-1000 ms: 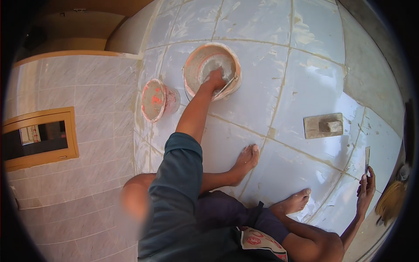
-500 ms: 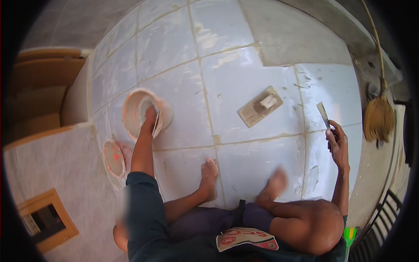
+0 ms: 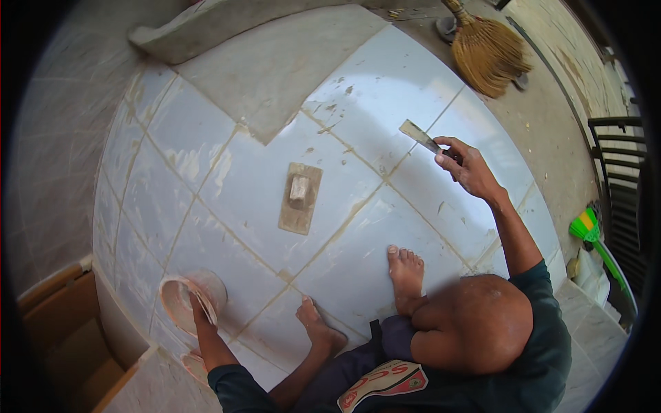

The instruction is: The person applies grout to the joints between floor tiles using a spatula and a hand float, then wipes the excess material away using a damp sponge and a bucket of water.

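My right hand (image 3: 469, 167) is closed round the dark handle of a putty knife (image 3: 420, 135). Its flat metal blade points up and left above the pale floor tiles (image 3: 399, 213). At the lower left, my left hand (image 3: 200, 313) reaches into the mouth of a whitish, smeared plastic bucket (image 3: 212, 281). The bucket's wall hides its fingers, so their grip does not show. A worn rectangular float (image 3: 296, 219) with a block-shaped handle lies on the tiles between my two hands, touched by neither.
Dried smears and crumbs mark the tiles. Bare grey concrete (image 3: 255, 76) borders them at the far side. A straw broom (image 3: 489, 55) lies at the far right, near a green brush (image 3: 585, 226) and a dark metal rack (image 3: 620, 158). A round lid (image 3: 195, 365) sits by the bucket.
My view has turned to the right, so the bucket and float appear lower and further left. My right hand still holds the putty knife, and my left hand stays in the bucket.
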Available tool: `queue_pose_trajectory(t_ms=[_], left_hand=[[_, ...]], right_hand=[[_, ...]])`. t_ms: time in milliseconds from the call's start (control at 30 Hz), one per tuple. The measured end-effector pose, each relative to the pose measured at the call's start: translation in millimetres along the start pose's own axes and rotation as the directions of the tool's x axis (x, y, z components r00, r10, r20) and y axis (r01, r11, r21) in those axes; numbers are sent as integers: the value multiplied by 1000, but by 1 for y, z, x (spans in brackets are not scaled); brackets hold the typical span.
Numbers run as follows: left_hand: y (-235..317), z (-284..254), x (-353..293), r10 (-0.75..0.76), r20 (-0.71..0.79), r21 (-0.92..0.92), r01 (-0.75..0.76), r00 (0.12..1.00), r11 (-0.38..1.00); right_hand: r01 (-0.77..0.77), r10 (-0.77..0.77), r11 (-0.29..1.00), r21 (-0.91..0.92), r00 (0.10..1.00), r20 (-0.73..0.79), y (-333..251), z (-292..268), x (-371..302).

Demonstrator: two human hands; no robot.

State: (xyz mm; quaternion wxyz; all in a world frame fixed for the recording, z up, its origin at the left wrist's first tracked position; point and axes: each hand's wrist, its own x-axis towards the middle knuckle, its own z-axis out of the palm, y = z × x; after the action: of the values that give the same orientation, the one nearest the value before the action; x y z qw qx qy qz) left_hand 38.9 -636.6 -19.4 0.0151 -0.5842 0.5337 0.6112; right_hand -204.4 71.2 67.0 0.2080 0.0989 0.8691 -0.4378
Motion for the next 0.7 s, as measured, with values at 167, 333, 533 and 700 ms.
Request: queue_pose_trajectory(t_ms=[167, 333, 533, 700], left_hand=[[31, -28, -16, -14, 40, 49, 12, 999, 999], [32, -11, -7, 345, -11, 238, -333, 938, 912], [52, 27, -11, 299, -104, 313, -255, 949, 915], [15, -98, 43, 473, -71, 937, -105, 878, 334]], right_hand=[[67, -70, 997, 44, 996, 64, 4, 3, 10], [47, -48, 995, 83, 999, 11, 15, 20, 14], [78, -77, 996, 51, 997, -24, 34, 16, 5], [59, -72, 990, 129, 993, 95, 26, 48, 3]])
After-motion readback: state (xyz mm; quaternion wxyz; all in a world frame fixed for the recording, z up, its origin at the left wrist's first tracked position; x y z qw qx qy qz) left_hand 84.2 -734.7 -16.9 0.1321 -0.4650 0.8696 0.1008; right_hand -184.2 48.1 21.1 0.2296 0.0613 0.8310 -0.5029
